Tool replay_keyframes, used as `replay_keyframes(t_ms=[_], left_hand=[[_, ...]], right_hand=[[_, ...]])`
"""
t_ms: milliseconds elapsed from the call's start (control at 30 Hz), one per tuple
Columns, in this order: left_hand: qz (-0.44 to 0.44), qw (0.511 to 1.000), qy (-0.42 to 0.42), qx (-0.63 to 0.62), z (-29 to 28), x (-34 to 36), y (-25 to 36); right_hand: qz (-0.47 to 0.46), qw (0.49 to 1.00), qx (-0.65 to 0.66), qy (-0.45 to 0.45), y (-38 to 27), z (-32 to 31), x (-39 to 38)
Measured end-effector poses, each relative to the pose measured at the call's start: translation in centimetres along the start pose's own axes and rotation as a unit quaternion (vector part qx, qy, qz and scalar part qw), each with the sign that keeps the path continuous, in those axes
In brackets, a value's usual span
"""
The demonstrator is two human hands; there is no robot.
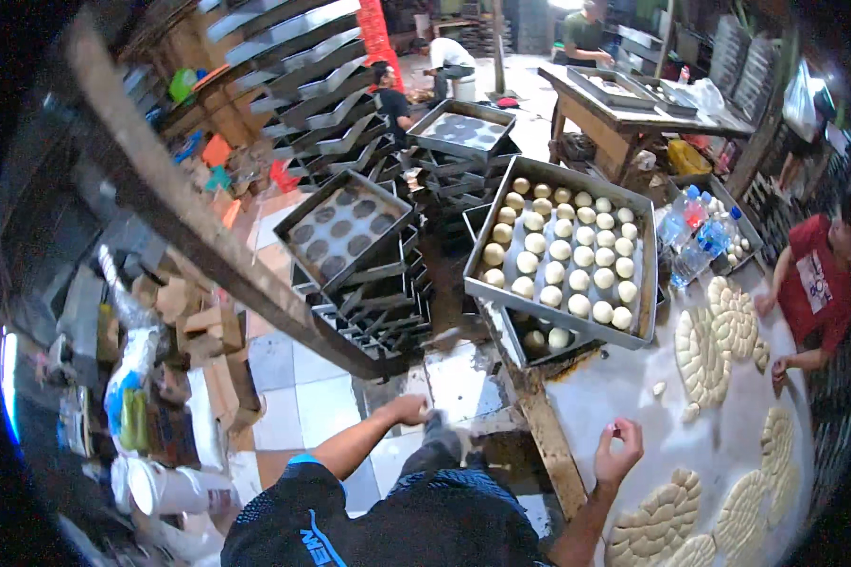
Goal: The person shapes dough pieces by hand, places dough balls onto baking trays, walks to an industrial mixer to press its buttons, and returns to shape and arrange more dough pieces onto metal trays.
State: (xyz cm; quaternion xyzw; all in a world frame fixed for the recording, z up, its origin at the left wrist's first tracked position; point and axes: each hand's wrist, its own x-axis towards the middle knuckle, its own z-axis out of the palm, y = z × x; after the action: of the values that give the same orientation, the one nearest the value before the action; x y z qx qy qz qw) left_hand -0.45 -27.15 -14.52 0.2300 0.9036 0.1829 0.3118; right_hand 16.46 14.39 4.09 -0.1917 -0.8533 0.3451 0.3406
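Note:
My left hand (408,409) hangs over the tiled floor beside my leg, its fingers curled in; nothing shows in it. My right hand (619,454) is raised over the near edge of the pale worktable, thumb and fingertips brought together in a pinch; whether anything small sits between them I cannot make out. Ahead of it a metal tray (560,317) holds several rows of round dough balls (560,250). This tray rests on another tray (529,352) with more dough balls. Flat masses of cut dough pieces (654,518) lie to the right on the worktable (624,397).
Stacked metal trays (345,231) stand ahead, beside a slanting wooden post (208,227). Plastic bottles (700,236) stand near the dough. A person in a red shirt (816,283) works across the table. Cardboard boxes (213,331) and a white bucket (175,489) are at left.

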Motion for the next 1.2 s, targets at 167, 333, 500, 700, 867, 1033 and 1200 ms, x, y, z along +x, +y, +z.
replay_keyframes(t_ms=[167, 333, 500, 700, 867, 1033, 1200], left_hand=[[-0.089, 0.976, -0.193, 0.052, 16.6, -7.6, -7.5], [-0.242, 0.943, -0.027, -0.227, 26.5, -19.2, -6.8], [-0.302, 0.872, 0.16, -0.35, 34.3, -29.5, -8.7], [-0.529, 0.666, 0.261, -0.456, 44.9, -48.5, -11.9], [-0.671, 0.403, 0.356, -0.511, 44.7, -59.1, -9.7], [-0.587, 0.37, 0.382, -0.61, 48.3, -58.6, -13.4], [-0.577, 0.479, 0.302, -0.588, 57.9, -63.2, -19.1]], right_hand=[[0.014, 1.0, 0.004, -0.003, 2.8, -1.9, -2.4], [0.026, 0.988, 0.143, -0.046, -1.4, 5.8, -2.9], [-0.184, 0.908, 0.234, -0.295, -20.6, 17.5, -14.0], [-0.44, 0.657, 0.274, -0.547, -32.9, 26.9, -41.7], [-0.391, 0.273, -0.194, -0.857, -16.7, 38.6, -51.1], [-0.445, 0.247, -0.134, -0.85, -10.5, 40.5, -45.4], [-0.466, 0.247, -0.172, -0.832, -16.5, 52.5, -51.9]])
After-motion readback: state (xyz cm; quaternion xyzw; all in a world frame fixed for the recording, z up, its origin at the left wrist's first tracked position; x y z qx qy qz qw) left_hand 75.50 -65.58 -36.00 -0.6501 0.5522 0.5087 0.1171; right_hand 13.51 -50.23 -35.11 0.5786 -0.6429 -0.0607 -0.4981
